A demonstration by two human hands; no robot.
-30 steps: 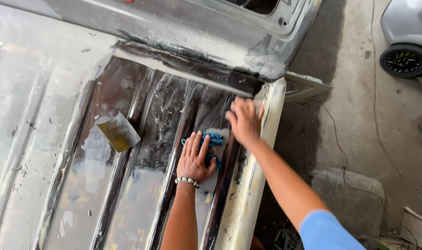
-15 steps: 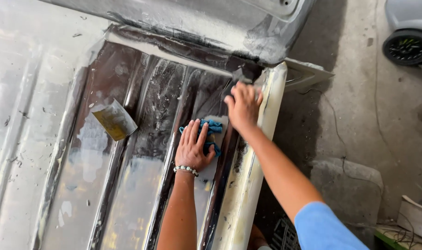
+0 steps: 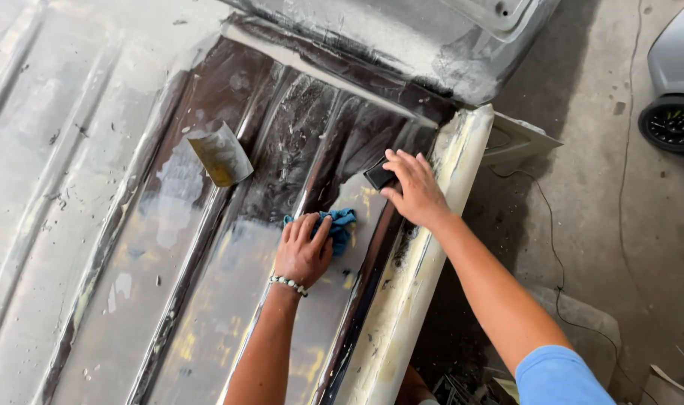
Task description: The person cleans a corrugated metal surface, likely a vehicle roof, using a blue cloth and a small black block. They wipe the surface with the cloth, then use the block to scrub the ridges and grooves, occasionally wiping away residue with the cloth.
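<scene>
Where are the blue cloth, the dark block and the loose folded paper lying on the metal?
blue cloth [image 3: 342, 223], head view, part beside the left hand.
dark block [image 3: 378, 176], head view, corner by the right hand.
folded paper [image 3: 220, 154], head view, its middle.

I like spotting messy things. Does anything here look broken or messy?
Yes. The ribbed metal panel is wet, streaked and worn to bare patches, and a loose sheet of sandpaper lies curled on it. The left hand presses a blue cloth; the right hand holds a dark block.

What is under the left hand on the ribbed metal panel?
A blue cloth lies under the left hand, bunched and sticking out past the fingers, pressed on the wet ribbed metal panel. The part of the cloth beneath the palm, and the panel below it, are covered.
</scene>
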